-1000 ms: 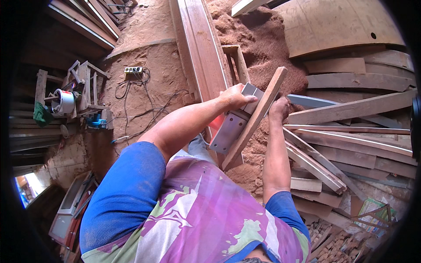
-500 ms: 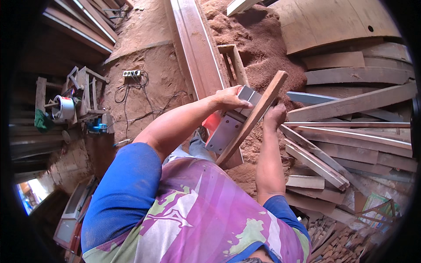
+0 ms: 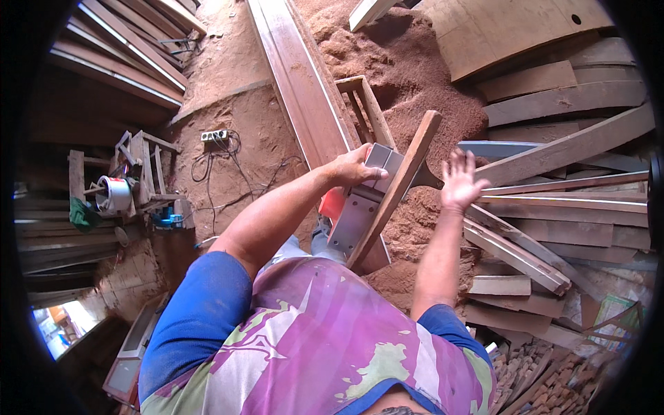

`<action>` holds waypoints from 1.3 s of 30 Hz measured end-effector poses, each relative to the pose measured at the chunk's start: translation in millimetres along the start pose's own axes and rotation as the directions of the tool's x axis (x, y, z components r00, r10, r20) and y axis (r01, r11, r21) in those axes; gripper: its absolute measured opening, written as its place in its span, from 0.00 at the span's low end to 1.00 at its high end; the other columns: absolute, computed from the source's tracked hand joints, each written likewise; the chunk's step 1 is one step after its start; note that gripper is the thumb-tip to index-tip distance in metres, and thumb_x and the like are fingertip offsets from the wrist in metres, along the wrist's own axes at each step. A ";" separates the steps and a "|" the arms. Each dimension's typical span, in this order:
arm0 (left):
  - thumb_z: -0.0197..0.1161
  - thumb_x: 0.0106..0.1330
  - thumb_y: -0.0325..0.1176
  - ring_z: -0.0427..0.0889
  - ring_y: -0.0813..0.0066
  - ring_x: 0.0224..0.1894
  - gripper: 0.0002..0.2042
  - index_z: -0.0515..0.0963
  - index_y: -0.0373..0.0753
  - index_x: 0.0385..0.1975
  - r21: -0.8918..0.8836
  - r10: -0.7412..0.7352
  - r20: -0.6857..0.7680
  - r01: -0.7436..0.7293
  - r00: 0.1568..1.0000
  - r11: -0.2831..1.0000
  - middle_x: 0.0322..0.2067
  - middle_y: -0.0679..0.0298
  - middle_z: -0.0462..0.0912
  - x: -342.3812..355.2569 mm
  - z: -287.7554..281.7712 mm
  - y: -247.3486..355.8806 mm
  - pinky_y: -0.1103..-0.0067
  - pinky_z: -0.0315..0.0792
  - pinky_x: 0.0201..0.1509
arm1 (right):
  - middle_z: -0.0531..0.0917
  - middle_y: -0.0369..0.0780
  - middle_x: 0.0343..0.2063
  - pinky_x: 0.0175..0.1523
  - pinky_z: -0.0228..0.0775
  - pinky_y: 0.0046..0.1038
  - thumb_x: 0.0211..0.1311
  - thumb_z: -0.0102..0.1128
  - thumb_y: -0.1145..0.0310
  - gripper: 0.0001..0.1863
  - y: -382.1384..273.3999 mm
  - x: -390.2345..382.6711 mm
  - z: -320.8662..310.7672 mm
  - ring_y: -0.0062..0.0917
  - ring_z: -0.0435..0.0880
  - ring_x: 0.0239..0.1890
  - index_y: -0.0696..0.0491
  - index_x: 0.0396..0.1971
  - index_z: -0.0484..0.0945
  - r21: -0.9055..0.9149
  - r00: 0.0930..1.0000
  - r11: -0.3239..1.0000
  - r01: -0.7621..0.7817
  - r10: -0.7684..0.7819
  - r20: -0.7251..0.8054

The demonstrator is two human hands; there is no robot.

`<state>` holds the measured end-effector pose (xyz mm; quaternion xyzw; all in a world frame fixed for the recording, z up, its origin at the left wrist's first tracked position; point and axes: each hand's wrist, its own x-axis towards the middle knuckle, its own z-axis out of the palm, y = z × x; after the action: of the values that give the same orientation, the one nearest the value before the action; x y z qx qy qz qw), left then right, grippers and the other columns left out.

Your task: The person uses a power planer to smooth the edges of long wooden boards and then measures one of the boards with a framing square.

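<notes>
My left hand [image 3: 354,168] is closed on the far end of a tool that looks like an electric hand planer [image 3: 354,220], its grey metal plates turned up and a red part [image 3: 333,203] showing at its left side. The thumb lies over the plate. A long wooden strip [image 3: 403,173] slants across the planer's right edge, one end pointing up and away, the other down by my shirt. Off to the right of the strip, my right hand [image 3: 459,183] holds nothing; its fingers are spread, palm up. How the planer is supported underneath is hidden.
A long board [image 3: 304,79] stretches away beyond the planer, beside a wooden frame [image 3: 366,104] and a sawdust heap [image 3: 436,90]. Stacked timber [image 3: 567,228] lines the right. At left, a power strip [image 3: 214,135] with tangled cables lies on the floor near a white bucket [image 3: 114,194].
My right hand has let go of the wooden strip, moved slightly right and spread its fingers. My left hand stays on the planer, and the strip keeps nearly the same slant.
</notes>
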<state>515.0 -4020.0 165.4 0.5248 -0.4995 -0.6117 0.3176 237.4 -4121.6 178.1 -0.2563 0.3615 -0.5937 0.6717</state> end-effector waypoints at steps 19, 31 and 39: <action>0.59 0.54 0.66 0.70 0.58 0.59 0.39 0.63 0.43 0.59 0.296 -0.015 -0.027 0.022 1.000 0.955 0.51 0.56 0.77 8.9 19.9 13.9 0.58 0.43 0.67 | 0.70 0.42 0.59 0.69 0.41 0.46 0.53 0.25 0.23 0.50 21.0 12.1 -4.6 0.32 0.63 0.63 0.49 0.63 0.61 0.147 0.950 0.956 -0.253 0.217 0.223; 0.57 0.59 0.59 0.72 0.47 0.56 0.35 0.63 0.38 0.58 0.235 0.075 -0.060 -0.059 0.995 0.970 0.49 0.47 0.76 9.6 20.2 3.5 0.65 0.64 0.61 | 0.70 0.38 0.57 0.70 0.33 0.47 0.55 0.26 0.24 0.46 24.7 26.3 -8.0 0.30 0.61 0.64 0.43 0.65 0.58 0.106 0.952 0.964 -0.243 0.217 0.214; 0.54 0.65 0.53 0.73 0.53 0.55 0.29 0.62 0.36 0.57 0.270 0.065 0.038 -0.073 0.997 0.960 0.50 0.45 0.74 12.9 17.0 2.3 0.67 0.66 0.58 | 0.74 0.38 0.54 0.69 0.38 0.48 0.56 0.26 0.25 0.46 20.4 28.0 15.1 0.30 0.69 0.58 0.48 0.61 0.62 0.165 0.998 0.985 -0.046 0.040 0.045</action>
<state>495.2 -4027.8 162.5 0.5366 -0.6012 -0.5336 0.2567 262.7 -4147.1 166.3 -0.2042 0.3022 -0.6015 0.7108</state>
